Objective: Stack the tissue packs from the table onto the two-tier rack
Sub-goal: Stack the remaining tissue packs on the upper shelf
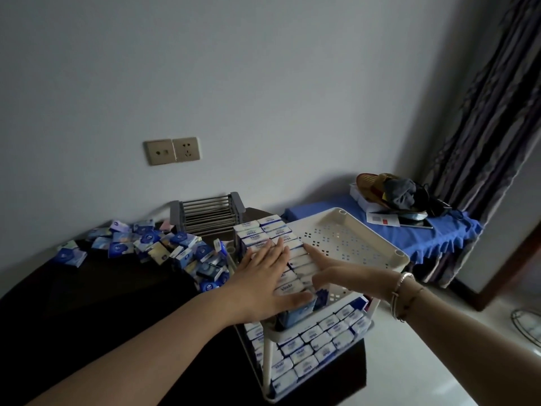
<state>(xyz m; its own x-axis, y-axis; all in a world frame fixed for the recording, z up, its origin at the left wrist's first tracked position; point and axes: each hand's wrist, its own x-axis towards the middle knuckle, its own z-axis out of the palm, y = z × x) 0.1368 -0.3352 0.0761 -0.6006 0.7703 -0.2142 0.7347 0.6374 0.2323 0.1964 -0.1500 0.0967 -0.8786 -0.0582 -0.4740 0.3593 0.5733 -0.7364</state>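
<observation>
Left hand (265, 276) lies flat on the tissue packs (272, 232) stacked in the rack's (357, 235) top tier; right hand (328, 272) touches their right side. Loose packs (146, 244) (a scattered heap) cover the dark table (87, 288) far left.

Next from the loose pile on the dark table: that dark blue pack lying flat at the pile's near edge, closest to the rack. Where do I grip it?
Probably pinch the dark blue pack across its two short edges, coming from above on the near side. It lies flat at the pile's edge, so those edges look free.

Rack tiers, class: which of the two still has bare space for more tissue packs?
The upper tier: its right half shows bare perforated tray, while the lower tier looks covered with packs.
</observation>
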